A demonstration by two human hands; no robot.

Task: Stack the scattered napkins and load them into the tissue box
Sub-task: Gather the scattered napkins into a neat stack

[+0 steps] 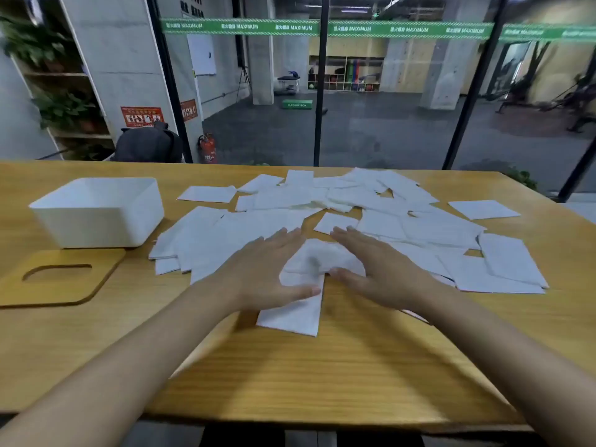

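Two bare hands close in on a rumpled napkin near the middle of the table, as I follow through the head camera. The left hand and the right hand both lie flat with fingers straight and thumbs turned inward. They grip nothing, and bracket the napkin from 9 and 3 o'clock. I judge they are placed to square loose sheets into a first pile.

The other napkins spread in an overlapping sheet from 11 round to 3 o'clock of the hands, with one lying apart at the far right. None looks neatly stacked yet.

The white tissue box stands open at 10 o'clock, apparently empty, though I cannot see its floor. Its wooden lid, with a slot cut through, lies flat on the table just in front of it at 9 o'clock. I take it the lid was set aside so the box can be loaded from above. By my reading, the task has barely begun.
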